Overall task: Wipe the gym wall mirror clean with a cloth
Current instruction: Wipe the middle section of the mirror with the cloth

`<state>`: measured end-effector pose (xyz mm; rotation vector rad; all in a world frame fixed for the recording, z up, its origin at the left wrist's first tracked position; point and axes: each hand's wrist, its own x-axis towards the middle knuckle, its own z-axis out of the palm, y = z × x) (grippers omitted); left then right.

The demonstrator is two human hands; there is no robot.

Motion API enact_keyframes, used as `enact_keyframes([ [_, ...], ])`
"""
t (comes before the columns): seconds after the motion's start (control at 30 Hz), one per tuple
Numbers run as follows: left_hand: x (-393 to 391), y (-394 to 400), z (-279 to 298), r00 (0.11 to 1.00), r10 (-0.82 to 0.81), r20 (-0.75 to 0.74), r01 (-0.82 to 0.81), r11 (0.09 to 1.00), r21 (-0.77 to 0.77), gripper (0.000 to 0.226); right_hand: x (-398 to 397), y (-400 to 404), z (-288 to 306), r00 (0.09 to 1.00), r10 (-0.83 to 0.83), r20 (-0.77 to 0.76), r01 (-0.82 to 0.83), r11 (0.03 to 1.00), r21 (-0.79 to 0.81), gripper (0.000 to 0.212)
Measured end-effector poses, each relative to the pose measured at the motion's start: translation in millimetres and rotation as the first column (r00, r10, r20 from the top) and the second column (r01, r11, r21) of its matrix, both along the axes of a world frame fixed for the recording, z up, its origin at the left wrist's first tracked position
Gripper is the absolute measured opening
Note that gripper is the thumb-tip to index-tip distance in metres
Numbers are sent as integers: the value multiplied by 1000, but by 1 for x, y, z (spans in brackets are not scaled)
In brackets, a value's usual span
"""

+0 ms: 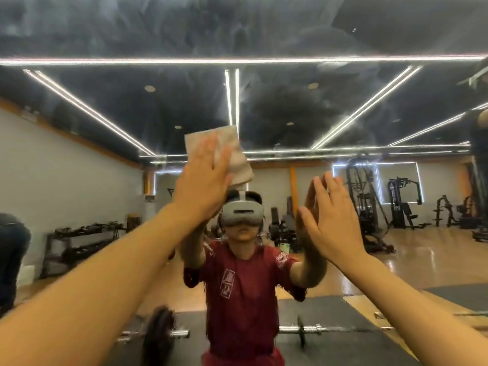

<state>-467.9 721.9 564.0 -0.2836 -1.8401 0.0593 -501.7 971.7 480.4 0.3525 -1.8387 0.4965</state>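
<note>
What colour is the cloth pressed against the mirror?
The cloth is off-white to pale beige, seen best in the head view.

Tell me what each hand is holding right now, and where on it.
The left hand presses the cloth's lower left part flat against the mirror with straight fingers. The right hand holds nothing.

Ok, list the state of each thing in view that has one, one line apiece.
Left hand: open, fingers straight, pressing the cloth flat against the mirror.
Right hand: open, fingers straight, palm toward the glass, holding nothing.
Cloth: folded, spread flat on the mirror under the left hand.
Mirror: hazy, with smeary streaks across its upper part.
Barbell: lying on the floor mat, seen in the reflection.
</note>
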Motion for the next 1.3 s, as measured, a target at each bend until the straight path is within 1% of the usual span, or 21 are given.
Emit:
enact_keyframes([
  [0.1, 2, -7, 41, 998, 56, 39, -59, 995, 79, 65, -4, -2, -2, 999, -34, -15, 34, 999, 16, 79],
  [0.2, -2, 6, 42, 999, 38, 27, -39, 998, 41, 60, -8, -3, -4, 999, -18, -41, 18, 1000, -7, 71],
  [0.27, -7, 7, 20, 1000, -14, 20, 18, 983, -184, 59, -10, -4, -5, 998, -13, -55, 11, 1000, -24, 67],
  [0.33, -8, -3, -7, 1000, 12, -3, -12, 865, -501, 62, -11, -5, -6, 998, -18, -58, 17, 999, -29, 72],
  [0.4, -11, -20, -7, 995, 74, -60, -95, 789, -607, 63, -12, -4, -6, 998, -20, -61, 19, 1000, -22, 74],
  [0.43, -11, -23, 1, 994, 95, -54, -109, 823, -557, 64, -12, -3, -6, 998, -15, -60, 13, 1000, -22, 73],
  [0.5, -7, -12, 26, 997, 74, -22, -78, 948, -310, 68, -13, -3, -7, 998, -8, -67, 6, 1000, -29, 70],
  [0.57, -10, 14, 53, 999, 52, -5, -52, 993, -101, 75, -14, -5, -8, 997, -19, -80, 16, 999, -38, 67],
  [0.6, -15, 27, 59, 999, 47, -9, -47, 997, -68, 76, -15, -5, -8, 997, -24, -80, 20, 999, -41, 66],
  [0.63, -20, 39, 59, 999, 39, -12, -40, 996, -82, 76, -15, -5, -7, 997, -24, -77, 21, 999, -40, 65],
  [0.7, -25, 52, 42, 999, 32, 11, -28, 969, -245, 73, -13, -2, -7, 997, -17, -73, 15, 999, -28, 63],
  [0.8, -31, 45, 0, 999, 33, 30, -10, 810, -587, 66, -9, 1, -6, 997, 15, -74, -16, 1000, -22, 61],
  [0.83, -29, 37, -6, 998, 40, 39, -6, 766, -643, 64, -8, 1, -5, 997, 18, -75, -20, 999, -25, 61],
  [0.87, -26, 28, -5, 999, 39, 34, -8, 764, -645, 62, -8, 2, -5, 997, 15, -75, -17, 1000, -25, 60],
  [0.93, -18, 11, 12, 999, 37, 15, -25, 881, -472, 62, -9, 5, -5, 998, 0, -69, -1, 1000, -13, 60],
  [1.0, -8, 4, 40, 1000, 21, 5, -20, 993, -114, 63, -12, 6, -5, 997, -16, -72, 16, 1000, -3, 61],
  [1.07, -7, 16, 59, 998, 51, -41, -44, 989, 138, 59, -13, 2, -6, 996, -27, -83, 27, 1000, -9, 62],
  [1.1, -10, 31, 59, 993, 91, -75, -76, 980, 183, 57, -14, -1, -6, 996, -29, -86, 28, 999, -18, 62],
  [1.17, -16, 62, 51, 989, 90, -121, -77, 991, 106, 54, -13, -4, -7, 996, -27, -85, 25, 999, -33, 63],
  [1.23, -25, 83, 30, 996, 27, -87, -41, 986, -164, 54, -14, -3, -7, 995, -39, -94, 37, 999, -30, 62],
  [1.3, -29, 76, 24, 1000, 24, -18, -29, 942, -333, 56, -15, -2, -7, 992, -57, -112, 54, 998, -29, 61],
])
